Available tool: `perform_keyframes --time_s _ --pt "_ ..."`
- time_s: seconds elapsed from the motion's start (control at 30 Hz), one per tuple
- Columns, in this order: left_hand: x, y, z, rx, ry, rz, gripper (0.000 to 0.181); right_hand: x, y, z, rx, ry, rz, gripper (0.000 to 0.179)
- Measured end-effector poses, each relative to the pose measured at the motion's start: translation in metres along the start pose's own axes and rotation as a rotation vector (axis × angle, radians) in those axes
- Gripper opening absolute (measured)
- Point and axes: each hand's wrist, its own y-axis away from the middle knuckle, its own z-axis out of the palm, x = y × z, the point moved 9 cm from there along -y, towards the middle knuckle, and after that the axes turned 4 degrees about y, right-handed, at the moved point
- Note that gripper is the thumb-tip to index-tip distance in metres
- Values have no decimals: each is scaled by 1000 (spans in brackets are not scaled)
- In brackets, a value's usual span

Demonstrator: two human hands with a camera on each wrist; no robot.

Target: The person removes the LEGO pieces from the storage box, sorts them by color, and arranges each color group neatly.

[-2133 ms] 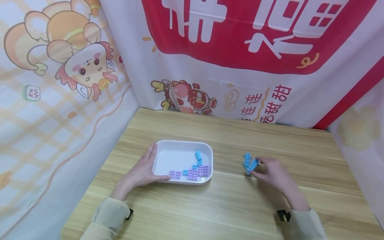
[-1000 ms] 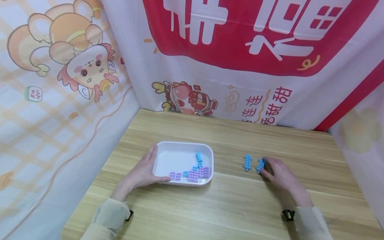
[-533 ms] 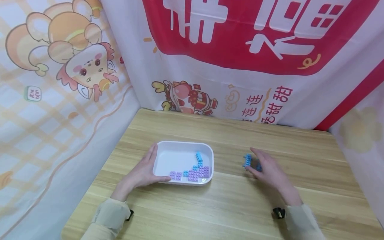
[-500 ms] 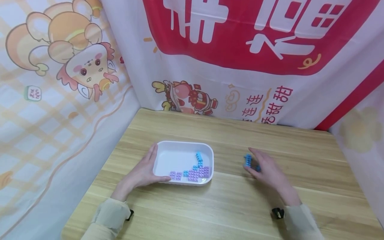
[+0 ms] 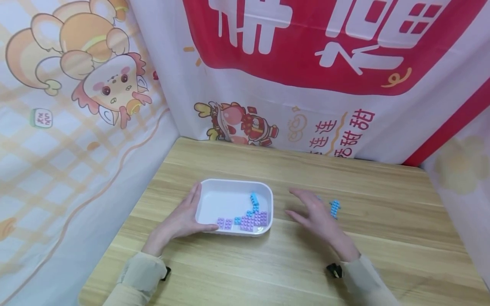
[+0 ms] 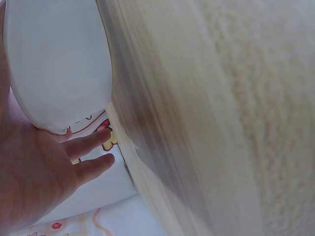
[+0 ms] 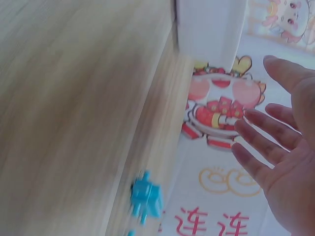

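My left hand [image 5: 181, 219] holds the left end of a white tray [image 5: 268, 193], thumb along the front rim and fingers at the far left corner. Inside the tray, blue toy building bricks [image 5: 254, 199] and purple bricks [image 5: 247, 222] lie toward the right and front. My right hand [image 5: 315, 214] is between the tray and the blue pieces, thumb and fingers spread, holding nothing. A built blue brick piece [image 5: 334, 207] lies on the table just right of it. Another blue piece [image 5: 319, 197] is mostly hidden behind that hand.
A wooden table [image 5: 260, 272] carries everything. Printed cloth [image 5: 245, 85] hangs along the table's far edge, and more printed cloth [image 5: 95, 170] borders the left side. In the right wrist view, the tray's outer wall [image 7: 209, 34] rises ahead of the hand.
My right hand let go of a blue piece, leaving two blue pieces apart on the table, and moved left toward the tray with its fingers spread. The left hand and tray stayed put.
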Motion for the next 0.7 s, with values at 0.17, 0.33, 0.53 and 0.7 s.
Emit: perform_keyframes --time_s 0.17,0.33,0.53,0.7 --pt "-1 0 1 -2 -6 0 158 -14 -8 9 -50 -60 40 66" --pt "-1 0 1 -3 -6 -2 158 -34 -15 19 -83 -86 -3 64" --pt "-1 1 0 -6 1 -8 158 -53 -21 33 -113 -135 -29 59" --pt "-1 1 -1 -10 3 -15 158 -68 -28 45 -118 -199 -80 56"
